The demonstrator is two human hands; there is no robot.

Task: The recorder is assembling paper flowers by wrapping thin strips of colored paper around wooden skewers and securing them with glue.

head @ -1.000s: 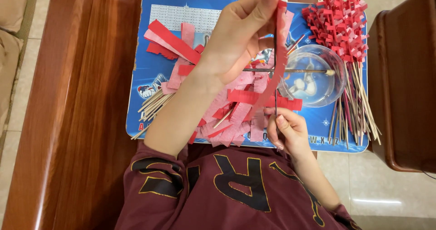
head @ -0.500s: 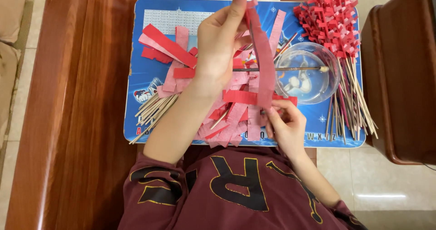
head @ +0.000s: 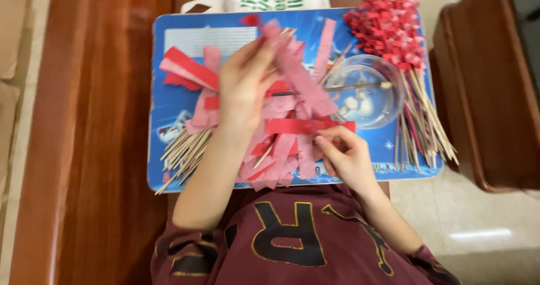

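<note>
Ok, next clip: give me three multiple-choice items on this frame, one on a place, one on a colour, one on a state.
1. Where do the finished red paper flowers on sticks lie?
A. The board's far right
B. The board's near left
C. On the floor

2. What colour is the board?
A. Green
B. Blue
C. Yellow

3. What is the left hand doing?
A. Resting flat and empty
B. Gripping the glass bowl
C. Holding up a fringed pink paper strip

Answers:
1 A: they are piled beside the glass bowl at that corner.
2 B: bare blue shows around the paper.
3 C: the strip runs from its fingers down towards the right hand.
</note>
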